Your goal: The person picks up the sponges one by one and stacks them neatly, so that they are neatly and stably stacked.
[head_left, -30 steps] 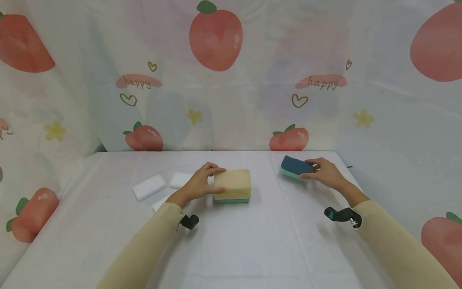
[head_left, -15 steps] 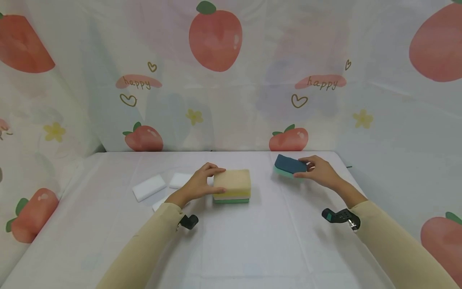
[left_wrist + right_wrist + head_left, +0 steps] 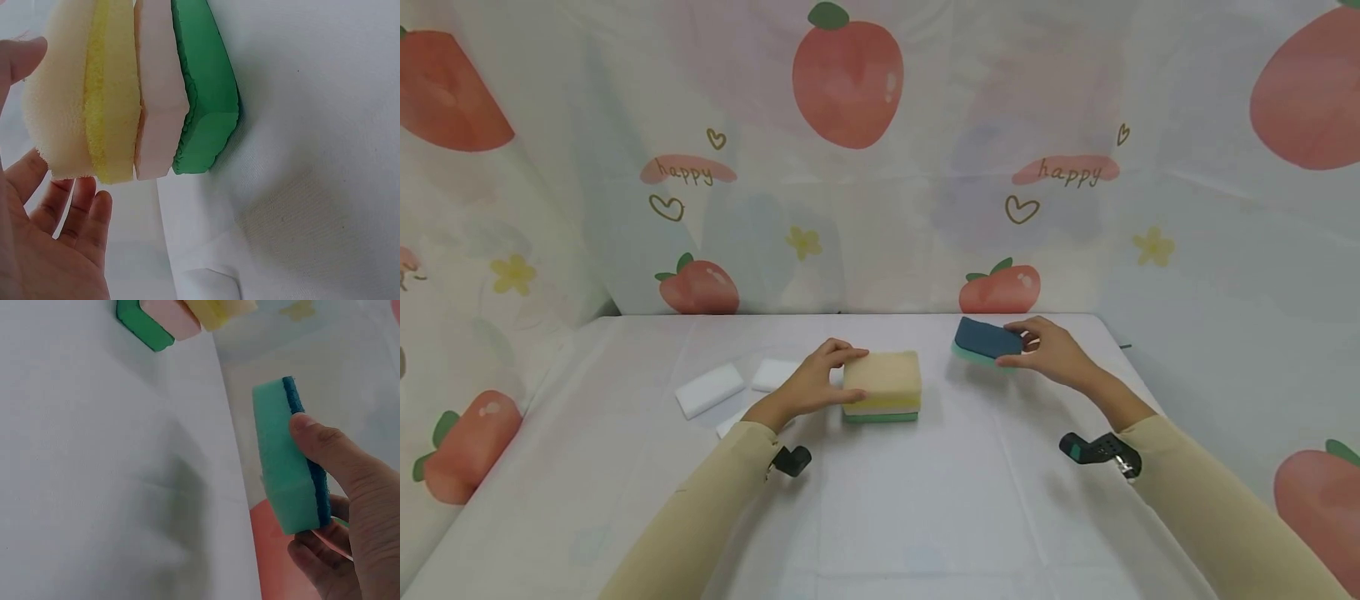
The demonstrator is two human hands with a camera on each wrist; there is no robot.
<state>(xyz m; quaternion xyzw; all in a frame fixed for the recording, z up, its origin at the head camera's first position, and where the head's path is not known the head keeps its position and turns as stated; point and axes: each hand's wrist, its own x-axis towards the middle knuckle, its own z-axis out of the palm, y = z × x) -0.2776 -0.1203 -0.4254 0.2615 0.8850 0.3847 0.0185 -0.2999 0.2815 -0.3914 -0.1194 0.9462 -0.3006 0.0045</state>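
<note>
A stack of sponges stands mid-table: a cream-and-yellow sponge [image 3: 883, 377] on top, a pale pink sponge [image 3: 161, 94] below, and a green sponge [image 3: 209, 100] at the bottom. My left hand [image 3: 811, 379] reaches over its left side, thumb and index finger pinching opposite edges of the top sponge. Off to the right, my right hand [image 3: 1051, 354] holds a mint-green sponge [image 3: 281, 456] with a dark blue scouring side [image 3: 988, 337] facing up. It is tilted above the table, gripped at its right end between thumb and fingers, its shadow below.
White rectangular blocks [image 3: 710, 390] lie left of the stack, partly hidden behind my left hand and forearm. A white cloth covers the table [image 3: 917, 517]. Behind it hangs a fruit-print curtain [image 3: 917, 233]. Each wrist wears a black camera mount [image 3: 1101, 450].
My right hand has carried the blue-topped sponge leftward and slightly up, closer to the stack. My left hand has stayed at the stack, which has not moved.
</note>
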